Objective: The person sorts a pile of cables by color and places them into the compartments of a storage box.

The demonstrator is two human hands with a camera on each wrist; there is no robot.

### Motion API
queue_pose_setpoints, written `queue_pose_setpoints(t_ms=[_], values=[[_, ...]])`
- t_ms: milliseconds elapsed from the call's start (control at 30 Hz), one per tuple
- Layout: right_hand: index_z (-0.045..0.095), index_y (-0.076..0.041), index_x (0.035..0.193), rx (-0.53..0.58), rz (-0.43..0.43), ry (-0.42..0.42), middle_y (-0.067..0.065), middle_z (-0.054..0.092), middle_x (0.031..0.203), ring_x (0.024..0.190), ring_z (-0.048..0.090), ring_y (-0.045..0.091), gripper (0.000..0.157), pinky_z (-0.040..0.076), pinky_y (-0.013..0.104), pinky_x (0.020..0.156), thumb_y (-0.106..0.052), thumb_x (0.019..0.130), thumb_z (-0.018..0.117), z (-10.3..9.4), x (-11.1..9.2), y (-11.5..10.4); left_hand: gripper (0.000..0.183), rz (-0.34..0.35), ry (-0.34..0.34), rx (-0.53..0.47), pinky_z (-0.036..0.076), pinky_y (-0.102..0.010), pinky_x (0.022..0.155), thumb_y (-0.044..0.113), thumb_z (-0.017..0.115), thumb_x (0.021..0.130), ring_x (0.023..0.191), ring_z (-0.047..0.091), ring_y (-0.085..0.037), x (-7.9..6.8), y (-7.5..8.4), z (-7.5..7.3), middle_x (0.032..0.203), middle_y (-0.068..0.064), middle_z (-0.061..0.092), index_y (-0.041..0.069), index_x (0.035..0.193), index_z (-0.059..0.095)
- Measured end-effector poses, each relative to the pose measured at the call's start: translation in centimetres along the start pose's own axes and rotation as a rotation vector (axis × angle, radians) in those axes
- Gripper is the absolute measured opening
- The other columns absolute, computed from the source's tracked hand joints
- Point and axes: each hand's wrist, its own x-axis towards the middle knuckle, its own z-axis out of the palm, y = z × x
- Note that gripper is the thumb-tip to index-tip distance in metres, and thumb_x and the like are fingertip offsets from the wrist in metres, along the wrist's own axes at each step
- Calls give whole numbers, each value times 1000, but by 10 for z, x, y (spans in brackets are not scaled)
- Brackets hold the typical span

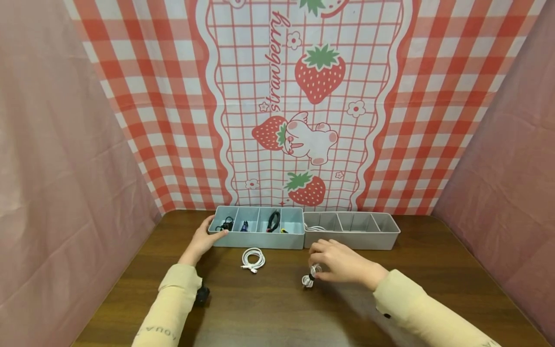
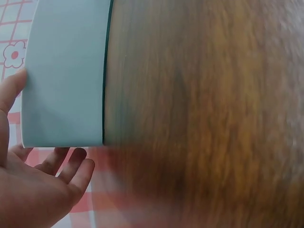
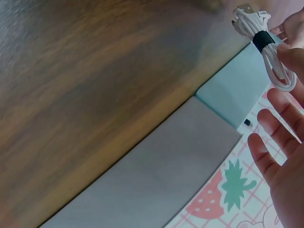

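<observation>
My right hand [image 1: 342, 262] pinches a bundled white USB cable [image 3: 251, 24] above the table, in front of the grey box. A black strap [image 3: 262, 40] wraps the bundle's middle, and a metal plug shows at one end. At the left end of the light-blue divided box [image 1: 260, 240], my left hand [image 1: 204, 241] rests with its thumb on the rim and loosely extended fingers by the end wall. Between the hands lies a coiled white cable [image 1: 261, 263] on the table. The grey divided box [image 1: 351, 241] adjoins the blue one; its left compartment holds a white cable [image 1: 316, 228].
In the blue box's compartments are a black cable [image 1: 226, 224], a small dark-blue item [image 1: 244, 226], a looped black cable [image 1: 270, 220] and a partly hidden yellow item [image 1: 284, 231]. A black object [image 1: 202, 295] lies beside the left sleeve. Checked cloth [image 1: 173, 120] hangs behind the boxes.
</observation>
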Motion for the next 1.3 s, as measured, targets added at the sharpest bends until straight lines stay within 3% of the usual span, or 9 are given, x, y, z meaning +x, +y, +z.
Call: queue_pose_setpoints(t_ms=[500, 967, 1300], values=[[67, -21, 89, -6, 44, 29, -6, 57, 95, 90, 55, 13, 22, 47, 36, 77, -32, 73, 77, -28, -14, 13, 81, 50, 40, 159, 32, -55, 104, 40, 67, 86, 131, 35, -42, -2, 0, -3, 144, -28, 35, 4, 147, 28], [68, -20, 90, -28, 80, 51, -6, 56, 92, 83, 50, 11, 20, 44, 32, 69, -30, 75, 76, -55, -22, 24, 77, 39, 46, 160, 36, -54, 101, 34, 69, 85, 127, 40, -42, -2, 6, -5, 140, -28, 40, 4, 145, 32], [68, -22, 91, -36, 136, 41, -7, 57, 95, 89, 54, 13, 19, 46, 36, 74, -30, 76, 76, -68, -27, 32, 76, 18, 36, 139, 37, -56, 98, 32, 68, 86, 126, 41, -43, -2, 8, -5, 140, -29, 40, 4, 146, 31]])
